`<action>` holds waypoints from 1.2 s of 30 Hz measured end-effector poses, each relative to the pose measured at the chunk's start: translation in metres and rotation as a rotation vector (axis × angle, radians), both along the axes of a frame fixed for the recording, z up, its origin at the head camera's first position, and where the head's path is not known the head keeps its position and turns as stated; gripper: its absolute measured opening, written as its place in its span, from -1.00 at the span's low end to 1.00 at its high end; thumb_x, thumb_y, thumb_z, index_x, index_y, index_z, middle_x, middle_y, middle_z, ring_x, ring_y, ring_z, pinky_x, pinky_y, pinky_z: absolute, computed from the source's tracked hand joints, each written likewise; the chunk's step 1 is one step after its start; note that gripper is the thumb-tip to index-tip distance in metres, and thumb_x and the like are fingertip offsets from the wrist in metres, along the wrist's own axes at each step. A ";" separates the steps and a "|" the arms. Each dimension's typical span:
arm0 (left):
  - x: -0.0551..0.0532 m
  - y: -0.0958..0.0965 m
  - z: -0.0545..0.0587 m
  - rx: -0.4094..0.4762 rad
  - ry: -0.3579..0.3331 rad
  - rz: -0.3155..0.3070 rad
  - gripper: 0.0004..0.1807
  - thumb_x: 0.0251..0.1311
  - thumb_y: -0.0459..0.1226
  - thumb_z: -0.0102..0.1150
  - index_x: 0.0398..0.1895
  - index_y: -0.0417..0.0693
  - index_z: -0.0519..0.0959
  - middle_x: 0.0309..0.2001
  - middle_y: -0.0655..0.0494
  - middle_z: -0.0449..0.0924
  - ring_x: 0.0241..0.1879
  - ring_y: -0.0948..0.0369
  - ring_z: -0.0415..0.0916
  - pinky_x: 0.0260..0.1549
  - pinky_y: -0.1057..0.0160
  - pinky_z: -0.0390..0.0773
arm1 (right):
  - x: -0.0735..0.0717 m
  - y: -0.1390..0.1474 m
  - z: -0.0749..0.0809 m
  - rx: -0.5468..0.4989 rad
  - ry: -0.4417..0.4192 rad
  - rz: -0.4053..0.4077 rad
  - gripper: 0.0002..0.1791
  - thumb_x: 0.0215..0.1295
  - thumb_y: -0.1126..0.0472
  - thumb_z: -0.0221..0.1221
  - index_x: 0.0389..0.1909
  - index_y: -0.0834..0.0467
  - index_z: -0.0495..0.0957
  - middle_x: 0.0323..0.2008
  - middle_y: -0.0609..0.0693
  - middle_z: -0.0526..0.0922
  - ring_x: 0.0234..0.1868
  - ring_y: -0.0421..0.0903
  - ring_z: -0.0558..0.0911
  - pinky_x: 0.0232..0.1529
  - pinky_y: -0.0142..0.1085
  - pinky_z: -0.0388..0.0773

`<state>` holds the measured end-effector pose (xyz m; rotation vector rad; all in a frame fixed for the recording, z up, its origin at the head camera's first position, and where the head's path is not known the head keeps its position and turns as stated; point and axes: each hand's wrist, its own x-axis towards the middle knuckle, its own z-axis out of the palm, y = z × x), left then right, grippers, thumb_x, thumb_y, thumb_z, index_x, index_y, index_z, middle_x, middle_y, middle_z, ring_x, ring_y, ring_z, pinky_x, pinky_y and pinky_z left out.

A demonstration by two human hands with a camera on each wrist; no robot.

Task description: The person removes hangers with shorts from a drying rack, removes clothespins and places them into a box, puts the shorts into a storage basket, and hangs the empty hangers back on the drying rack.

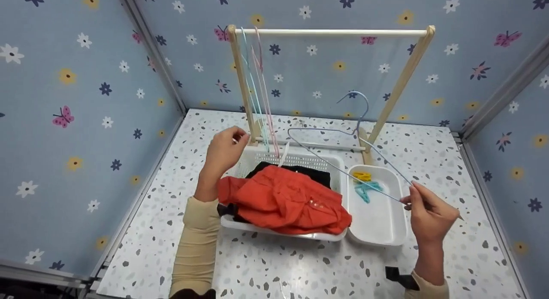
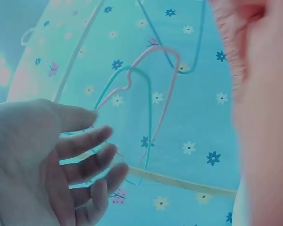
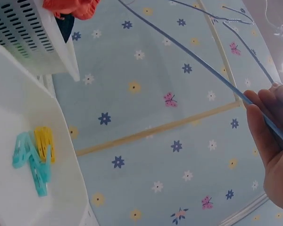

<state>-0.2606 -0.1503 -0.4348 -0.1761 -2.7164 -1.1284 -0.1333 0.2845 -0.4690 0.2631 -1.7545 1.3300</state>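
Observation:
My right hand (image 1: 431,211) pinches one end of a blue wire clothes hanger (image 1: 358,126), which is held up over the white tray, its hook toward the rack. In the right wrist view, the hanger's wire (image 3: 179,44) runs between the thumb and fingers. My left hand (image 1: 227,149) is raised beside the rack's left post, fingers loosely bent, holding nothing. A light-blue hanger (image 1: 253,86) and a pink hanger (image 1: 264,91) hang from the rack near it. Under the left hand, a red garment (image 1: 285,200) lies on black cloth (image 1: 315,173) in a white basket (image 1: 339,161).
The wooden rack with a white rod (image 1: 330,32) stands at the back. Right of the basket, a white tray (image 1: 377,226) holds yellow clothespins (image 1: 362,176) and turquoise clothespins (image 1: 364,189). Flowered panels enclose the speckled table (image 1: 300,273) at the back and sides.

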 end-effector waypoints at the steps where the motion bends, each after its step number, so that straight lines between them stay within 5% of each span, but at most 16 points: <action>1: -0.007 -0.002 0.003 0.033 0.014 0.010 -0.76 0.38 -0.13 0.08 -0.17 -0.09 0.62 -0.28 0.03 0.57 -0.37 0.11 0.48 -0.37 0.13 0.45 | -0.002 -0.004 0.000 0.011 0.006 -0.006 -0.78 0.06 0.68 0.20 -0.27 0.45 0.68 -0.56 0.08 0.69 -0.61 -0.26 0.63 -0.57 -0.52 0.50; 8: -0.054 -0.007 0.011 0.239 0.078 0.111 -0.75 0.42 -0.18 -0.01 -0.05 -0.12 0.57 -0.17 0.00 0.54 -0.27 0.12 0.45 -0.29 0.18 0.40 | -0.024 -0.021 -0.002 0.063 0.045 -0.034 -0.79 0.04 0.67 0.21 -0.29 0.46 0.68 -0.60 0.24 0.65 -0.63 -0.30 0.60 -0.58 -0.58 0.45; 17: -0.099 -0.003 0.013 0.440 -0.043 0.021 -0.54 0.50 -0.21 -0.16 0.40 -0.15 0.25 0.25 -0.14 0.28 0.23 0.05 0.27 0.11 0.10 0.33 | -0.049 -0.074 0.022 0.132 0.129 -0.016 -0.82 0.05 0.63 0.24 -0.31 0.44 0.68 -0.53 0.15 0.69 -0.66 -0.08 0.62 -0.49 -0.54 0.51; 28: -0.126 0.006 0.001 0.575 -0.048 -0.035 -0.35 0.50 0.04 -0.33 0.56 0.19 -0.16 0.48 -0.02 -0.02 0.42 0.07 0.04 0.27 0.02 0.21 | -0.070 -0.123 0.049 0.118 0.207 -0.065 -0.75 0.11 0.66 0.15 -0.22 0.44 0.66 -0.46 0.18 0.71 -0.66 0.01 0.64 -0.52 -0.50 0.53; 36: -0.136 0.006 -0.005 0.603 -0.075 -0.021 -0.35 0.48 0.10 -0.34 0.56 0.18 -0.06 0.48 0.08 0.06 0.42 0.11 0.06 0.31 0.01 0.14 | -0.089 -0.139 0.065 0.169 0.257 -0.081 -0.79 0.23 0.54 0.13 -0.19 0.37 0.67 -0.40 0.09 0.72 -0.63 -0.06 0.65 -0.53 -0.43 0.56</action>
